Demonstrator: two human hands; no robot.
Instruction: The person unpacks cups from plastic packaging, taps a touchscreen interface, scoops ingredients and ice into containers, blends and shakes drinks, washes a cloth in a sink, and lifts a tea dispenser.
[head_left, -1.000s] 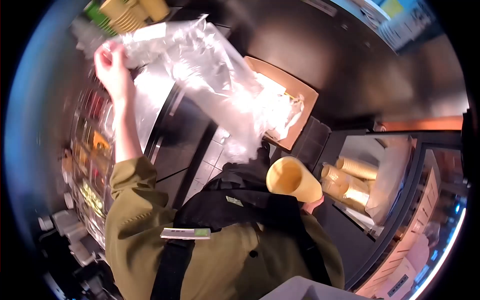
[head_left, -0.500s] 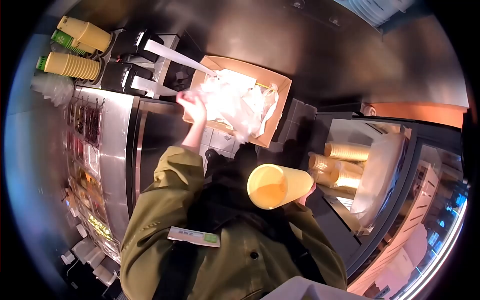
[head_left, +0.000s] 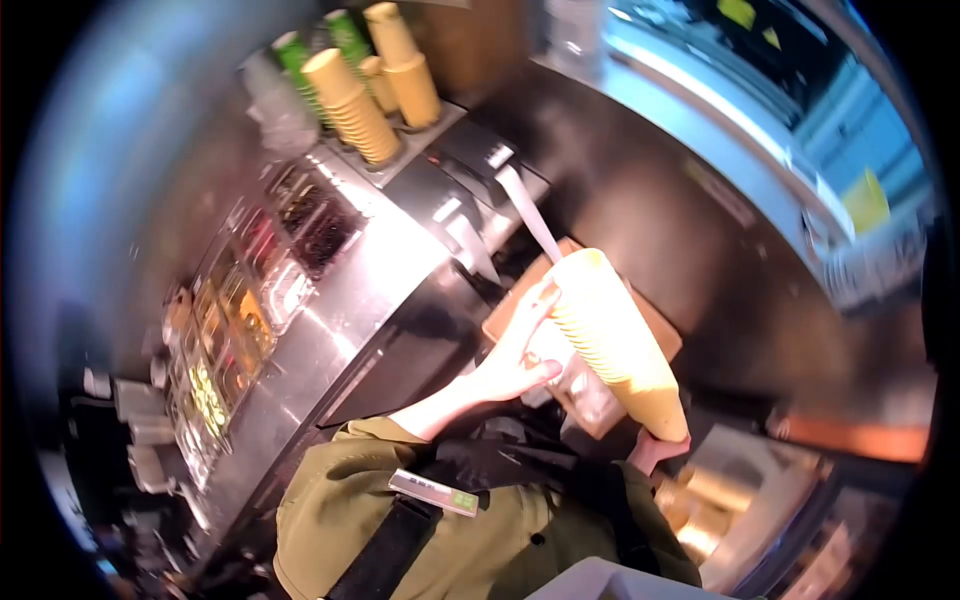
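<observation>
Cups [head_left: 610,335], 1 nested stack, tilted above the box [head_left: 507,312]. Right hand [head_left: 660,447]: grip clasped round the base, presumably bearing weight. Left hand [head_left: 515,352]: grip loose at the rim, likely steadying.

READABLE TEXT, BRANDS, NUMBERS: none | badge [head_left: 433,492] on shoulder strap [head_left: 385,548] — dark characters beside a green block, too small to read | yellow sheet [head_left: 865,205] at upper right — any marking blurred beyond reading
</observation>
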